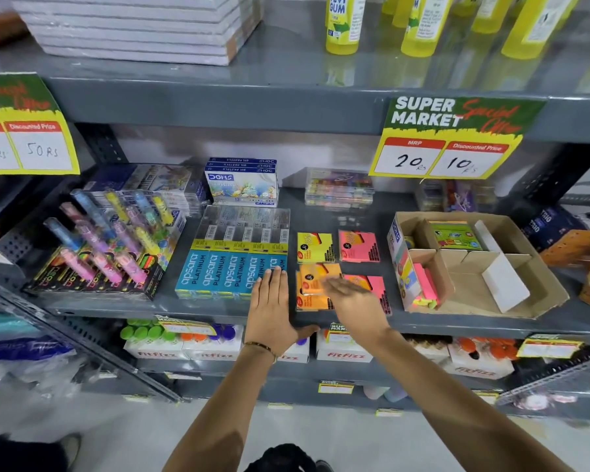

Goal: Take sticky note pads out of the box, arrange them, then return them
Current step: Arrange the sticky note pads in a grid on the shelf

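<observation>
Several sticky note pads lie in a square on the grey shelf (334, 212): a yellow pad (314, 247) back left, a pink pad (359, 246) back right, an orange stack (312, 284) front left, and a pink pad (377, 284) front right. My left hand (274, 308) lies flat and open just left of the orange stack. My right hand (355, 299) hovers flat over the gap between the front pads, partly hiding them, holding nothing. An open cardboard box (511, 291) stands to the right, with pink notes (424, 284) and a green pack (455, 235) inside.
A blue apsara pencil pack (232, 267) lies against my left hand's left side. Highlighter packs (106, 247) fill the shelf's left end, DOMS boxes (241, 183) and clear cases (338, 189) stand behind. A price sign (447, 141) hangs from the upper shelf. Orange boxes (576, 250) sit far right.
</observation>
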`<move>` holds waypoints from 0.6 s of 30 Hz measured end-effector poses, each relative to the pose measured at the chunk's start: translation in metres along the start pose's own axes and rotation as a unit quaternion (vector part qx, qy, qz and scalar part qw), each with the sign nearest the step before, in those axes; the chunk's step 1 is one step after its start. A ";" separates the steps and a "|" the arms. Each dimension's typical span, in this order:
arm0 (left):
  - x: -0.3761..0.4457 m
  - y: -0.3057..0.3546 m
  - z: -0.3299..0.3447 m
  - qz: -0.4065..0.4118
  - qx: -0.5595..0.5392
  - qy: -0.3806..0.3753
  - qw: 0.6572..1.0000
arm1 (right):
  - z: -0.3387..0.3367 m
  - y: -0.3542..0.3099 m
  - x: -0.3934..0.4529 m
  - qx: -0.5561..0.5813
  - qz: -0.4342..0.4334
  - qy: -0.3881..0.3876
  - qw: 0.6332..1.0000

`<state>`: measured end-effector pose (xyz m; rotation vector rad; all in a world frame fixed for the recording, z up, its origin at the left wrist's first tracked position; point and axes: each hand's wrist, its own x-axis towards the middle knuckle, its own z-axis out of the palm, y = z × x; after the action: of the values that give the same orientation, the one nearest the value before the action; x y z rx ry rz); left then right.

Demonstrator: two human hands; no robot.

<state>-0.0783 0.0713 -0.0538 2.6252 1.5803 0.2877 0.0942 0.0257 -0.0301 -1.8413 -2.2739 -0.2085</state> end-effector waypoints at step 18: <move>-0.001 0.002 -0.004 -0.001 -0.009 -0.012 1.000 | 0.025 -0.005 -0.008 0.004 -0.002 -0.050 0.999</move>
<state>-0.0778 0.0689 -0.0498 2.6031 1.5657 0.2675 0.0888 0.0231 -0.0560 -1.8832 -2.3412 -0.1112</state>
